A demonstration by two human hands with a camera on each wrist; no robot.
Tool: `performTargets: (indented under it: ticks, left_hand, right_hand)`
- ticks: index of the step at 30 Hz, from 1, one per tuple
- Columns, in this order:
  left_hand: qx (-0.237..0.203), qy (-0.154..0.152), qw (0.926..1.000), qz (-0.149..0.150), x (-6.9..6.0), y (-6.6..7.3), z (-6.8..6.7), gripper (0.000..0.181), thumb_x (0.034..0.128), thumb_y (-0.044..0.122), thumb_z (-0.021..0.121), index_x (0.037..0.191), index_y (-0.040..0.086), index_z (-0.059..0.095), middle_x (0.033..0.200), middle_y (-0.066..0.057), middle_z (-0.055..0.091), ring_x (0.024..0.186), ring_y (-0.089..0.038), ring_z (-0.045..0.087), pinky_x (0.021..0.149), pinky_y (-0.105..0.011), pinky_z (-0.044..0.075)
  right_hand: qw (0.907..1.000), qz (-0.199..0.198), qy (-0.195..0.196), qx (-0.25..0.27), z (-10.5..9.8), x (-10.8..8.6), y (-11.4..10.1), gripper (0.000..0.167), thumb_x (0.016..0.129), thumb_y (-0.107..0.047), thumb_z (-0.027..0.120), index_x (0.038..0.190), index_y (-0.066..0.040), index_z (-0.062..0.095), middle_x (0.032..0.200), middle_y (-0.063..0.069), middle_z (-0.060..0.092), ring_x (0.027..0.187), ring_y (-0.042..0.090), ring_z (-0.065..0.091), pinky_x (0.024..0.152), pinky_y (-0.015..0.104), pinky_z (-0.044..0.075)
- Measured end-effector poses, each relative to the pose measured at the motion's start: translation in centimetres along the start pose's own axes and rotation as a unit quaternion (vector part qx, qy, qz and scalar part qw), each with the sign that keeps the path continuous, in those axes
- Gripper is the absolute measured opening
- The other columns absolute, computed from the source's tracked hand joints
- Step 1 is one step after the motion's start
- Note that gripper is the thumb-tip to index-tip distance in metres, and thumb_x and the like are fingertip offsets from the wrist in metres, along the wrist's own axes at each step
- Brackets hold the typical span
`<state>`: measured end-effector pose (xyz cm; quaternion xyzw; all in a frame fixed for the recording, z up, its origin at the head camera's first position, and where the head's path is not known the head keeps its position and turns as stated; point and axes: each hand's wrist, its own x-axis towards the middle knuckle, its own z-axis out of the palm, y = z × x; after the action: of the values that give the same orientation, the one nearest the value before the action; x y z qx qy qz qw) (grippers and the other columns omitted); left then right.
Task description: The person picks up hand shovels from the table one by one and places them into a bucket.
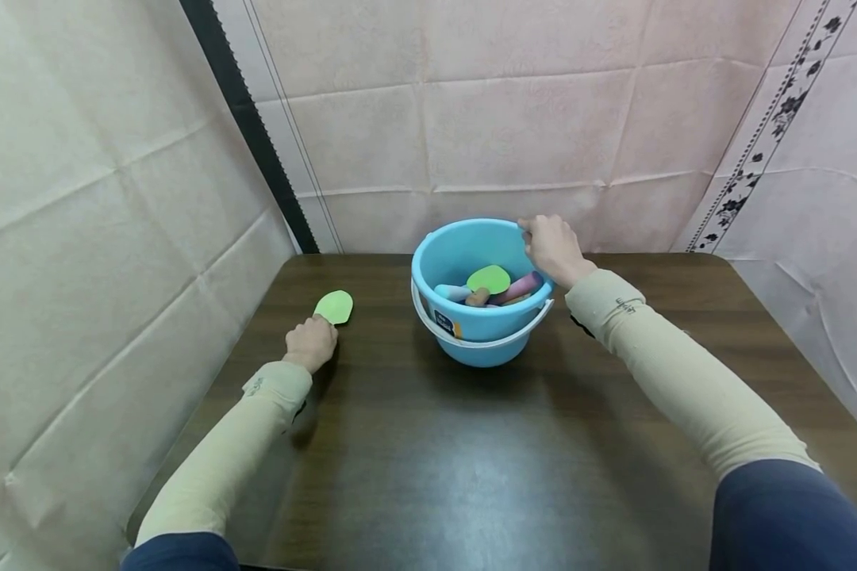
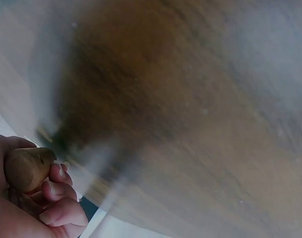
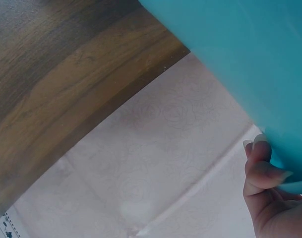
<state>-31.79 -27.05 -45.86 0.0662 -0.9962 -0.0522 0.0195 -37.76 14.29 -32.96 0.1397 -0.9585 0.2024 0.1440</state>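
On the left side of the head view, my left hand (image 1: 311,344) grips a spatula-like tool, whose flat green head (image 1: 335,307) points away from me. Its rounded wooden handle (image 2: 28,168) shows within the curled fingers in the left wrist view. A light blue bucket (image 1: 482,325) stands near the back middle of the table, its pale handle hanging at the front. My right hand (image 1: 553,250) pinches the bucket's right rim. Inside the bucket lie another green-headed piece (image 1: 489,279), a purple piece (image 1: 520,287), a light blue piece (image 1: 452,293) and a brown rounded end (image 1: 478,297).
The dark wooden table (image 1: 414,468) reaches back to a pale patterned cloth (image 1: 528,127) hanging behind it. More cloth hangs at the left (image 1: 93,238) and right sides. The bucket's lower contents are partly hidden.
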Motion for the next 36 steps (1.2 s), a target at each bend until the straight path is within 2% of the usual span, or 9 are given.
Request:
performTargets:
  ticks: [4,16,24,27,31,36]
  left_hand:
    - [0.001,0.002,1.0000,0.002,-0.1,0.2,-0.6,0.037,0.0982,0.024,0.038,0.097,-0.010,0.055,0.093,-0.029,0.065,0.086,-0.045,0.066,0.069,-0.056,0.051]
    - [-0.017,0.027,0.9995,-0.002,0.1,0.8,-2.0,0.036,0.0949,0.025,0.040,0.093,-0.007,0.056,0.094,-0.028,0.065,0.087,-0.045,0.066,0.070,-0.058,0.051]
    - [-0.027,0.055,0.9981,0.010,0.2,1.4,-3.9,0.035,0.0941,0.024,0.040,0.090,-0.007,0.056,0.090,-0.028,0.064,0.084,-0.045,0.066,0.067,-0.057,0.051]
    - [-0.030,0.058,0.9978,0.010,0.1,1.6,-4.6,0.035,0.0938,0.024,0.039,0.088,-0.006,0.056,0.089,-0.027,0.065,0.083,-0.044,0.066,0.066,-0.057,0.051]
    - [-0.032,0.066,0.9972,0.016,0.0,1.9,-5.4,0.035,0.0934,0.024,0.038,0.086,-0.005,0.056,0.088,-0.027,0.065,0.082,-0.044,0.066,0.066,-0.057,0.051]
    - [-0.033,0.081,0.9959,0.021,0.0,2.4,-6.6,0.035,0.0933,0.024,0.039,0.084,-0.004,0.055,0.087,-0.027,0.065,0.080,-0.044,0.066,0.066,-0.057,0.050]
  right_hand:
    - [1.0000,0.002,-0.004,0.005,0.0,0.0,0.0,0.039,0.096,-0.003,0.049,0.134,-0.001,0.053,0.119,0.025,0.064,0.066,0.025,0.050,0.066,0.038,0.044]
    - [0.9998,0.007,-0.014,0.014,0.1,-0.2,0.0,0.039,0.097,-0.004,0.047,0.136,-0.001,0.052,0.125,0.025,0.061,0.072,0.026,0.054,0.070,0.040,0.046]
    - [1.0000,0.002,-0.008,0.003,-0.3,-0.1,-0.2,0.039,0.096,-0.003,0.046,0.135,-0.001,0.052,0.112,0.027,0.066,0.067,0.025,0.049,0.065,0.038,0.043]
    - [1.0000,0.002,-0.008,0.002,-0.4,-0.1,-0.3,0.039,0.097,-0.004,0.046,0.135,-0.001,0.053,0.114,0.026,0.066,0.068,0.026,0.050,0.065,0.039,0.044]
    - [1.0000,0.003,-0.007,0.004,-0.3,-0.1,-0.3,0.038,0.097,-0.004,0.047,0.135,-0.002,0.053,0.126,0.024,0.061,0.074,0.026,0.053,0.069,0.041,0.046]
    - [0.9999,0.004,-0.011,0.006,-0.2,-0.1,-0.2,0.039,0.096,-0.004,0.048,0.135,-0.002,0.053,0.127,0.024,0.060,0.081,0.027,0.057,0.074,0.045,0.049]
